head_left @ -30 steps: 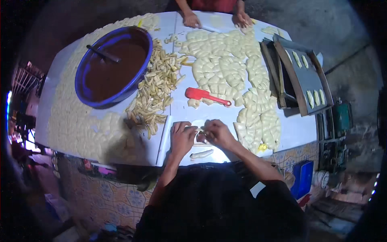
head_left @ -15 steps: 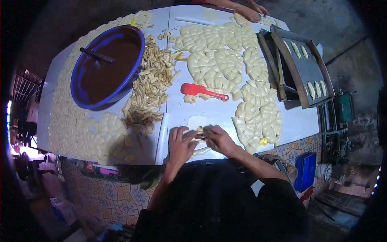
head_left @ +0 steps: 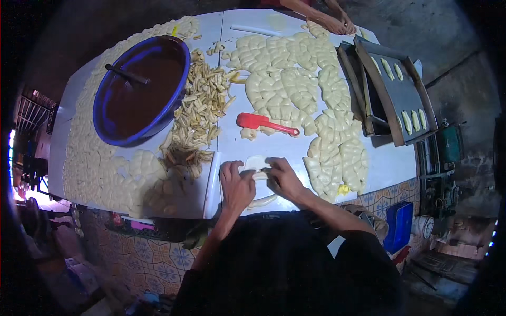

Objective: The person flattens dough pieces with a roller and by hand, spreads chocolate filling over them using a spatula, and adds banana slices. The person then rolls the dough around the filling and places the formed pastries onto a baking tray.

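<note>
My left hand [head_left: 237, 187] and my right hand [head_left: 282, 181] are at the near edge of the table, fingers curled on either end of a flat white dough piece [head_left: 256, 163], whose lower part is folded into a roll between them. A slim pale dough roll [head_left: 262, 201] lies just below. Left of my left hand is a white rolling pin [head_left: 212, 184]. Above them lie a red spatula [head_left: 253, 120], sheets of cut dough [head_left: 279, 95] and a heap of pale yellowish strips [head_left: 197, 105], perhaps banana.
A blue basin [head_left: 174, 110] of brown mixture with a dark utensil stands left, more dough [head_left: 132, 179] around it. Tilted metal trays [head_left: 398, 95] with dough rolls sit right. A co-worker's hands [head_left: 340, 25] work at the far side, near another white pin [head_left: 255, 29].
The brown filling between my hands is now covered by the folded dough. The co-worker's hands have moved right along the far edge, leaving the white pin on the table.
</note>
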The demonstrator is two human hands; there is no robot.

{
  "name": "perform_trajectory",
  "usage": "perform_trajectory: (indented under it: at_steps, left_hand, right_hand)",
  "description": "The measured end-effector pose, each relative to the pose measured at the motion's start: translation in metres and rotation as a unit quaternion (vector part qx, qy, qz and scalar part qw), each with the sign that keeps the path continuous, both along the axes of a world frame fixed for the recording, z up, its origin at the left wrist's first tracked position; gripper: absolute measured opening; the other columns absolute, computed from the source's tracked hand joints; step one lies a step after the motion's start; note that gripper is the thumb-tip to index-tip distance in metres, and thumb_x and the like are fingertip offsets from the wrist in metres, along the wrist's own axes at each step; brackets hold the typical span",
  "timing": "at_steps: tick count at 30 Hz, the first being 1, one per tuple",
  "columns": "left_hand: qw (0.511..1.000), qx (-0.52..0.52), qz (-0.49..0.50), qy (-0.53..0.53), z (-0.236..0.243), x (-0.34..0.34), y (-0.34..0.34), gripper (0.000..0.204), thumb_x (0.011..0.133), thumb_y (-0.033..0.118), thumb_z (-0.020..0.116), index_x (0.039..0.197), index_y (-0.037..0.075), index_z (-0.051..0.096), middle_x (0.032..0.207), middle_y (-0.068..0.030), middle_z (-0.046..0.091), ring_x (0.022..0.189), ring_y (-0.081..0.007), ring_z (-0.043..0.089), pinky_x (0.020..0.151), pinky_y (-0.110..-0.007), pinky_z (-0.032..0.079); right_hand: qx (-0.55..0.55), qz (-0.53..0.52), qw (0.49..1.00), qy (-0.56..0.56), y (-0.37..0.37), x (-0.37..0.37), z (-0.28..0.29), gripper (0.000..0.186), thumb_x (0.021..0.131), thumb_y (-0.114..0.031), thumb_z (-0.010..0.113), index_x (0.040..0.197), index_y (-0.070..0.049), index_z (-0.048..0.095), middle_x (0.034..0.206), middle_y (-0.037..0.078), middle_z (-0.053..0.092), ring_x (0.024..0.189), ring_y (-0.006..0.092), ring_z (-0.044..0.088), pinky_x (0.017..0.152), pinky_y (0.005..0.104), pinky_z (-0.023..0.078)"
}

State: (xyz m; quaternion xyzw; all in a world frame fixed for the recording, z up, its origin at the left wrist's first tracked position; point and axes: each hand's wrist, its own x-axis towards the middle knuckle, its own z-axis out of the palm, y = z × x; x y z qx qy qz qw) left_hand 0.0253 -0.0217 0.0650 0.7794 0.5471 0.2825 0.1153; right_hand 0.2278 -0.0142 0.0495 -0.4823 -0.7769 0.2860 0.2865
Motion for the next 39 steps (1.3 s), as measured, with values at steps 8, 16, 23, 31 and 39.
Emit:
perform_trajectory:
  at_steps: [8,16,23,31,39]
  left_hand:
    - [0.997,0.076,-0.013,0.027,-0.034,-0.008,0.014,0.017,0.08,0.004,0.067,0.097,0.003,0.064,0.105,-0.017,0.06,0.111,-0.0361,0.055,0.1,-0.053,0.041]
    - [0.984,-0.107,0.0,0.141,-0.021,0.005,0.023,0.075,0.102,0.036,0.047,0.153,-0.015,0.025,0.163,-0.0372,0.013,0.154,-0.0507,0.008,0.12,-0.067,0.006]
    - [0.988,0.013,0.145,0.043,-0.028,0.014,0.091,0.073,0.098,0.028,0.056,0.153,-0.012,0.029,0.159,-0.0346,0.028,0.153,-0.0479,0.017,0.12,-0.065,0.011]
    - [0.99,-0.085,-0.104,0.047,-0.023,-0.005,0.042,0.055,0.099,0.012,0.054,0.149,-0.006,0.041,0.158,-0.0256,0.037,0.151,-0.0423,0.027,0.121,-0.057,0.022]
    - [0.991,-0.067,-0.096,-0.056,-0.021,-0.011,0.065,0.057,0.086,0.003,0.069,0.141,-0.002,0.053,0.123,-0.0184,0.067,0.119,-0.0339,0.06,0.105,-0.046,0.043]
  right_hand:
    - [0.078,-0.024,0.997,0.008,0.015,-0.005,-0.019,0.04,0.081,0.006,0.067,0.12,-0.002,0.06,0.115,0.02,0.062,0.105,0.0407,0.059,0.09,0.0452,0.052]
    - [0.013,-0.038,0.971,-0.235,0.004,-0.016,-0.014,0.071,0.103,-0.044,0.047,0.16,-0.007,0.026,0.164,0.029,0.022,0.153,0.0452,0.02,0.119,0.0613,0.025]
    - [0.12,-0.227,0.961,-0.102,0.071,-0.029,-0.018,0.054,0.104,-0.03,0.046,0.149,0.001,0.043,0.158,0.035,0.027,0.146,0.0491,0.032,0.114,0.0571,0.03]
    - [0.072,-0.036,0.983,-0.164,0.027,-0.012,-0.01,0.058,0.1,-0.024,0.052,0.149,0.005,0.039,0.158,0.025,0.036,0.147,0.0406,0.035,0.116,0.0507,0.034]
    - [0.106,-0.082,0.99,0.051,0.046,-0.019,-0.018,0.038,0.086,0.001,0.063,0.124,-0.001,0.066,0.114,0.017,0.07,0.101,0.0374,0.062,0.091,0.0427,0.052]
